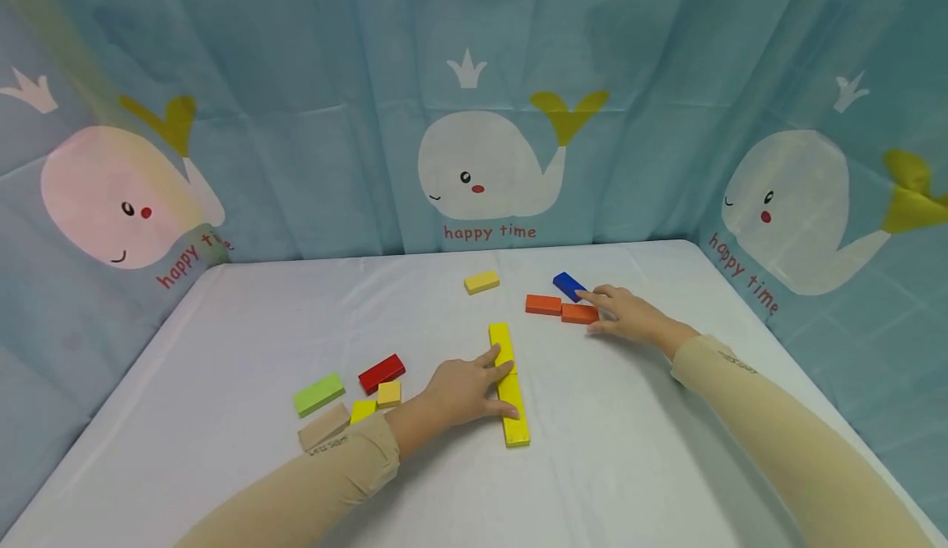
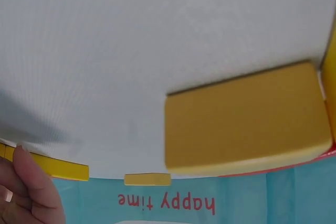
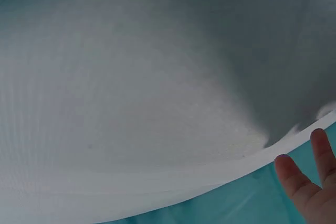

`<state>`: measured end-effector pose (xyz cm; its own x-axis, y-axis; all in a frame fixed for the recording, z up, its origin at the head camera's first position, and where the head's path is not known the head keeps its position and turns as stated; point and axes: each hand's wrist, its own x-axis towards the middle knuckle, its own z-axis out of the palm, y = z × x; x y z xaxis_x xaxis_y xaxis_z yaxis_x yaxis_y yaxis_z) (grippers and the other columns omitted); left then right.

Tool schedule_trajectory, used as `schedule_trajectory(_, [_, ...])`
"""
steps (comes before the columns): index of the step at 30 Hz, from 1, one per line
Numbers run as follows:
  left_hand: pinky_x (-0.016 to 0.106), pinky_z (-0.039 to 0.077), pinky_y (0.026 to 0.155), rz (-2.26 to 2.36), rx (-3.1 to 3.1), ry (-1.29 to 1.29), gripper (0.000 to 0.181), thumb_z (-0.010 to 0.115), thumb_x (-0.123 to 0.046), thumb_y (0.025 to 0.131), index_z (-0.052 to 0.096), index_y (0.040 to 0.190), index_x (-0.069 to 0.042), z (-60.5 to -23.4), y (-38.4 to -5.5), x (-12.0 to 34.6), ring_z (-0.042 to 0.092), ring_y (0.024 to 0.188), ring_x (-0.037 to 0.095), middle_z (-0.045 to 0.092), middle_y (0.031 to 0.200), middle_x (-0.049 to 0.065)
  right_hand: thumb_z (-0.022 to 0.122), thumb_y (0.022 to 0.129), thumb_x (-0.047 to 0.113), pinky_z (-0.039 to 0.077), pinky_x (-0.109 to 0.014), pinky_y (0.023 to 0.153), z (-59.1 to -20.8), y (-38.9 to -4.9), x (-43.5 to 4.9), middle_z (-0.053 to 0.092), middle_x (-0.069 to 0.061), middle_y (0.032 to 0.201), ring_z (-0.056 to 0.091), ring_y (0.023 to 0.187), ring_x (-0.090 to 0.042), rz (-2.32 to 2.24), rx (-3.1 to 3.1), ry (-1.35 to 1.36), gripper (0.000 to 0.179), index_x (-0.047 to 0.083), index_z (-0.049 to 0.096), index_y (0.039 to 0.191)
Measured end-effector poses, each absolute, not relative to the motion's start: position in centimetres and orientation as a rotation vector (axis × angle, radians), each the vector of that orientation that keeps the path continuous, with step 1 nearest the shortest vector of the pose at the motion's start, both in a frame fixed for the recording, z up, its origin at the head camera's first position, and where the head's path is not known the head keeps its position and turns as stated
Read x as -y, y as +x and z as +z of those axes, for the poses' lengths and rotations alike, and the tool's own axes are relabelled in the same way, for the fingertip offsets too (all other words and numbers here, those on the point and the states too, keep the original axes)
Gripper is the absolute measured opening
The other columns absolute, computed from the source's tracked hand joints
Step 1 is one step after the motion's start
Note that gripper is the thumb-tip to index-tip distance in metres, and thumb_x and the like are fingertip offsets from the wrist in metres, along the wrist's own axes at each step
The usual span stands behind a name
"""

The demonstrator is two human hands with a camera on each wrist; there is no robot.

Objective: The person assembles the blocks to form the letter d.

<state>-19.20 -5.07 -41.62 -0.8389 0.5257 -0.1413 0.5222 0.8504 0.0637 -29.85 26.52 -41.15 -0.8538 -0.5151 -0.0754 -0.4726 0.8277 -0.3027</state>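
Observation:
Two yellow wooden blocks lie end to end in a line, the upper block [image 1: 499,334] farther from me and the lower block [image 1: 517,430] nearer. My left hand [image 1: 457,390] reaches across both with spread fingers touching them; it also shows at the corner of the left wrist view. Beside two orange blocks, the left one [image 1: 544,305] and the right one [image 1: 578,314], my right hand [image 1: 629,318] has its fingers extended. Its fingertips overlap the edges of the right orange block and a blue block [image 1: 568,285]; contact is unclear. The right wrist view shows spread fingers holding nothing.
Left of my left hand lie a green block [image 1: 319,395], a red block [image 1: 382,373], a tan block [image 1: 324,427], a small pale yellow block [image 1: 388,394] and a yellow one [image 1: 363,410] partly behind the sleeve. Another pale yellow block [image 1: 482,282] lies farther back. Curtains surround the white table [image 1: 244,326].

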Motion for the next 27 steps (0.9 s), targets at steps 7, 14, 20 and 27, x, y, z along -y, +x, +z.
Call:
schedule_trajectory(7, [0.02, 0.035, 0.049, 0.027, -2.882, 0.848, 0.081, 0.056, -0.074, 0.079, 0.05, 0.143, -0.026, -41.5, -19.1, 5.1, 0.068, 0.078, 0.015, 0.043, 0.149, 0.005, 0.067, 0.092, 0.037, 0.038, -0.06, 0.1, -41.2, -30.2, -27.1, 0.046, -0.025, 0.132, 0.044, 0.119, -0.042, -0.455, -2.84, -0.73, 0.071, 0.009, 0.037, 0.15])
schedule_trajectory(14, [0.02, 0.036, 0.05, 0.026, -2.876, 0.843, 0.081, 0.055, -0.075, 0.079, 0.05, 0.144, -0.026, -41.5, -19.1, 5.1, 0.069, 0.089, 0.017, 0.043, 0.15, 0.005, 0.068, 0.091, 0.034, 0.04, -0.059, 0.098, -41.1, -30.5, -27.4, 0.049, -0.024, 0.127, 0.047, 0.115, -0.041, -0.457, -2.842, -0.778, 0.065, 0.007, 0.045, 0.145])
schedule_trajectory(20, [0.02, 0.036, 0.051, 0.022, -2.873, 0.842, 0.081, 0.055, -0.075, 0.079, 0.05, 0.143, -0.026, -41.4, -19.1, 5.1, 0.069, 0.091, 0.017, 0.043, 0.15, 0.005, 0.069, 0.09, 0.034, 0.043, -0.056, 0.095, -40.9, -30.7, -27.0, 0.052, -0.022, 0.122, 0.049, 0.11, -0.038, -0.441, -2.837, -0.803, 0.059, 0.008, 0.052, 0.14])
schedule_trajectory(27, [0.019, 0.036, 0.052, 0.014, -2.865, 0.832, 0.082, 0.055, -0.075, 0.079, 0.049, 0.144, -0.027, -41.4, -19.2, 5.1, 0.067, 0.102, 0.018, 0.041, 0.151, 0.005, 0.07, 0.089, 0.033, 0.045, -0.052, 0.091, -41.0, -31.1, -26.9, 0.055, -0.021, 0.116, 0.049, 0.105, -0.036, -0.408, -2.843, -0.826, 0.054, 0.007, 0.058, 0.135])
